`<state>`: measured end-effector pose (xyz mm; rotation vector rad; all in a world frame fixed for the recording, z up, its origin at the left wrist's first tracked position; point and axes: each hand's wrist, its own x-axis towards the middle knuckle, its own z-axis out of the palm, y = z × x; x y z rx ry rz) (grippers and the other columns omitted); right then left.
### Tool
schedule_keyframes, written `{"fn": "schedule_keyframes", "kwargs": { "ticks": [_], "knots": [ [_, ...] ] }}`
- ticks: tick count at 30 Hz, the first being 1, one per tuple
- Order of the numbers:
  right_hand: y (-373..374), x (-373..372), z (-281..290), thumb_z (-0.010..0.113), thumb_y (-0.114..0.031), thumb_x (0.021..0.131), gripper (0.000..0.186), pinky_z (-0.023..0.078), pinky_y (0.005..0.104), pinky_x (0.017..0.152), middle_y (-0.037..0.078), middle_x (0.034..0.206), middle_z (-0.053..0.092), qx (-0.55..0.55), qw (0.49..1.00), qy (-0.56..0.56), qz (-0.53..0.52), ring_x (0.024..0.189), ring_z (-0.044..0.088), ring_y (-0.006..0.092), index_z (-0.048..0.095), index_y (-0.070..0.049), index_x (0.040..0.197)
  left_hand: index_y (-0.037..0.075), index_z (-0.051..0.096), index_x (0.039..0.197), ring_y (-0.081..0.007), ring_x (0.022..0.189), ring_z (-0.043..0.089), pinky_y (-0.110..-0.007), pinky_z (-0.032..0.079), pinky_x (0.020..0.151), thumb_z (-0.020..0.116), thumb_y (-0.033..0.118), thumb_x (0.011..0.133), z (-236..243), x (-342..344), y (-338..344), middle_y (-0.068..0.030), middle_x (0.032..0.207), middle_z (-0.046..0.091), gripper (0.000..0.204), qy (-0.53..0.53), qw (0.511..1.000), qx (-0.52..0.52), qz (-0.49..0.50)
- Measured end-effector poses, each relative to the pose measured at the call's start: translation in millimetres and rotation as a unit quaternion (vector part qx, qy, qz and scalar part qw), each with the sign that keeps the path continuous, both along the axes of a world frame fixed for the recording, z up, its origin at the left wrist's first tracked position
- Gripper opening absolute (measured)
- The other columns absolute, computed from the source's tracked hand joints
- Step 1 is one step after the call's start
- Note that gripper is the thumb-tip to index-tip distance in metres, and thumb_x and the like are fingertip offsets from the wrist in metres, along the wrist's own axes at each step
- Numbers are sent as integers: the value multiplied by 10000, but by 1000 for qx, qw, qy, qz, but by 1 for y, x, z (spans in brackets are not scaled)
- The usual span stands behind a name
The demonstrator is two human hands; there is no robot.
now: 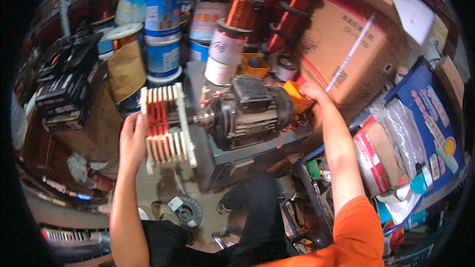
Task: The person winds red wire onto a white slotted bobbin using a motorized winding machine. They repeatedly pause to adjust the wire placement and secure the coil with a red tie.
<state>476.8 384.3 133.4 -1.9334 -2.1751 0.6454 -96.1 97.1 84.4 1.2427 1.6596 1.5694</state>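
Note:
My left hand (132,138) grips the left end plate of a white slotted winding former (180,143), which has red wire (157,111) wound on it. The former is on the shaft of a dark, dusty electric motor (250,111) on a grey metal bench (237,160). My right hand (311,91), a little blurred, has its fingers closed on a yellow box (293,94) at the motor's right end. What lies under those fingers is partly hidden.
Stacked wire spools (163,59) stand behind the bench. A large cardboard box (346,39) is at back right, a blue bin with packaging (435,118) at right, black boxes (64,94) at left. An empty reel (190,212) lies on the floor near my legs.

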Motion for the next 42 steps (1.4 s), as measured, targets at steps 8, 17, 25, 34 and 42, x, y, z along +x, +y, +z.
{"fn": "schedule_keyframes", "kwargs": {
  "ticks": [8, 17, 25, 34, 42],
  "knots": [
    [-16, 59, 6, 687, -68, 788, 55, 482, 336, 584, 63, 686, 682, 163, 973, 116, -113, 612, 614, 162, 714, -28, 761, -33, 580, 1220, -163, 1038, 567, -303, 433, 943, 492, 290, 1042, -11, 16, 22, -111, 1117, 641, 379, -1, 999, 19, -37],
    [-74, -20, 71, 725, -133, 871, 100, 424, 235, 501, -20, 679, 615, 202, 950, 224, -84, 561, 537, 76, 697, -49, 916, -33, 589, 1221, -160, 999, 587, -309, 463, 903, 536, 253, 1014, -4, 10, 16, -108, 1073, 658, 357, 4, 1000, 6, -1],
    [-202, -223, 148, 707, -36, 881, 72, 496, 221, 600, 54, 830, 702, 150, 901, 365, 178, 659, 607, 69, 693, -2, 944, -15, 631, 1161, -229, 1033, 632, -342, 470, 922, 552, 231, 997, -17, 12, 19, -168, 1088, 675, 306, 14, 999, 45, 11],
    [-219, -386, 112, 702, -54, 783, 137, 527, 385, 696, 93, 869, 639, 313, 748, -1, 585, 821, 644, 304, 690, -86, 916, 78, 660, 1063, -51, 578, 450, -241, 334, 471, 481, 290, 1025, 4, 12, 10, 48, 743, 563, 279, -118, 988, -62, -81],
    [-185, -424, 110, 659, -91, 826, 147, 521, 392, 783, 116, 955, 653, 166, 799, -150, 558, 904, 646, 326, 710, -112, 961, -3, 638, 1149, -103, 944, 578, -263, 446, 864, 502, 202, 1025, -4, 6, 17, -37, 1033, 673, 276, -225, 961, -59, -146]
  ]
}}
